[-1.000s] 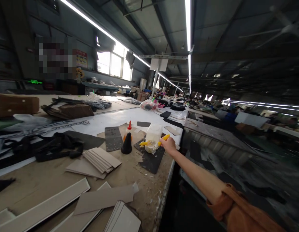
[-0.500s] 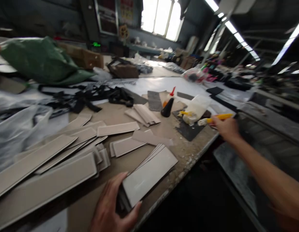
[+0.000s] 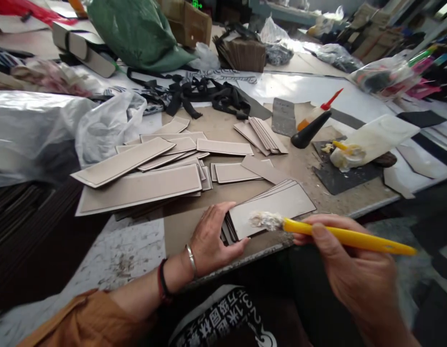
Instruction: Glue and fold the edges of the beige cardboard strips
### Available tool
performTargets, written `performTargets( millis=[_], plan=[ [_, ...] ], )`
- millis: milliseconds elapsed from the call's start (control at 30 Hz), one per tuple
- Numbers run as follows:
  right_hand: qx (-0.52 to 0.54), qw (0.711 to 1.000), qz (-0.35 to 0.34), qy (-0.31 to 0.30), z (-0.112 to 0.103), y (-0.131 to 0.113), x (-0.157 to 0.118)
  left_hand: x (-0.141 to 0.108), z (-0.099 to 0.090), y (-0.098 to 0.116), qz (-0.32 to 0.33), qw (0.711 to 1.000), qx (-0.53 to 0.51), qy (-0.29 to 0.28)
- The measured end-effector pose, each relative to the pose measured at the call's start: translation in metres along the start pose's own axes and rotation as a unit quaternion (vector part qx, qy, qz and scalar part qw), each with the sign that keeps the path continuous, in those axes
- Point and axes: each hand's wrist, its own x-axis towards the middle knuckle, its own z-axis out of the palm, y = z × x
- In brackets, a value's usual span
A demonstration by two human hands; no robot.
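My right hand (image 3: 357,270) grips a glue brush by its yellow handle (image 3: 386,243). White paste coats the bristles, which are over the top piece of a fanned stack of grey-beige rectangular panels (image 3: 288,200); whether they touch it I cannot tell. At the left end of that stack, my left hand (image 3: 211,236) clasps it between thumb and fingers near the table edge. A tilted whitish plastic container (image 3: 386,137) with paste at its mouth lies to the right on a dark sheet (image 3: 332,178). More stitched-edge panels (image 3: 144,188) lie overlapped at the left.
Behind the stack are a black cone (image 3: 310,130), a red-tipped bottle (image 3: 330,99) and a bundle of thin strips (image 3: 265,135). Tangled black straps (image 3: 209,94) and a green sack (image 3: 137,36) sit farther back. Clear plastic bags (image 3: 108,125) are at left.
My right hand has brought the brush from beside the container to above the panel stack. My left hand stays at the stack's end. The view has swung rightward and down.
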Motion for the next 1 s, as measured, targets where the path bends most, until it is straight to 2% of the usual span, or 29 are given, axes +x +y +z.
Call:
performTargets(
  millis=[67, 167, 333, 467, 600, 700, 867, 933, 1000],
  plan=[
    [0.024, 1.000, 0.011, -0.017, 0.017, 0.001, 0.000, 0.000, 0.001, -0.001, 0.002, 1.000, -0.004, 0.004],
    [-0.007, 1.000, -0.019, -0.013, 0.023, 0.006, 0.004, -0.001, 0.002, -0.002, 0.005, 1.000, -0.006, 0.008],
    [-0.122, 0.983, -0.131, 0.046, 0.000, 0.017, 0.017, -0.002, 0.003, -0.003, 0.015, 1.000, 0.002, 0.007],
    [-0.235, 0.944, -0.213, 0.087, -0.023, 0.022, 0.026, -0.003, 0.004, -0.004, 0.022, 1.000, 0.017, 0.013],
    [-0.301, 0.897, -0.312, 0.087, -0.032, 0.016, 0.029, -0.002, 0.005, -0.004, 0.026, 0.999, 0.021, 0.015],
    [-0.337, 0.867, -0.362, 0.064, -0.030, 0.013, 0.026, -0.002, 0.005, -0.003, 0.021, 0.999, 0.022, 0.017],
    [-0.376, 0.838, -0.390, -0.064, -0.015, 0.019, 0.015, -0.004, 0.005, -0.003, 0.021, 0.999, 0.023, 0.020],
    [-0.355, 0.835, -0.410, -0.095, -0.002, 0.017, 0.004, -0.005, 0.006, -0.004, 0.021, 0.999, 0.021, 0.021],
    [-0.301, 0.847, -0.421, -0.121, 0.013, 0.011, -0.010, -0.006, 0.006, -0.005, 0.021, 0.999, 0.018, 0.024]
  ],
)
